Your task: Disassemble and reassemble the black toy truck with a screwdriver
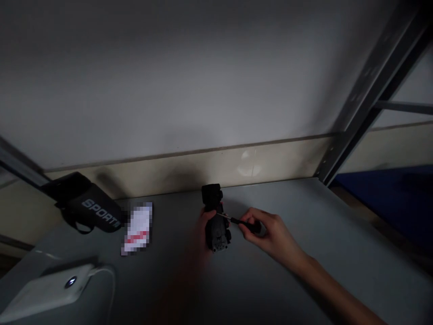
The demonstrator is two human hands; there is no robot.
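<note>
dim grey counter [304, 253] under a pale wall. our left hand [204, 224] has its fingers wrapped around a black device [216, 221] standing upright mid-counter. our right hand [267, 232] pinches a small screwdriver [238, 221], its tip touching the device. off left lie a black pouch [91, 210], a white card [138, 228] and a white power bank [50, 291].

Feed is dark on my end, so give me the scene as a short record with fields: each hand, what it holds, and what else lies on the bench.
left hand: grips a small black device, held upright above the grey bench
right hand: pinches a small screwdriver, tip against the device's side
far left: black pouch printed SPORT
beside the pouch: white and red packet, blurred
near left corner: white power bank with a lit button and a white cable
light: dim, details of the device unclear
</note>
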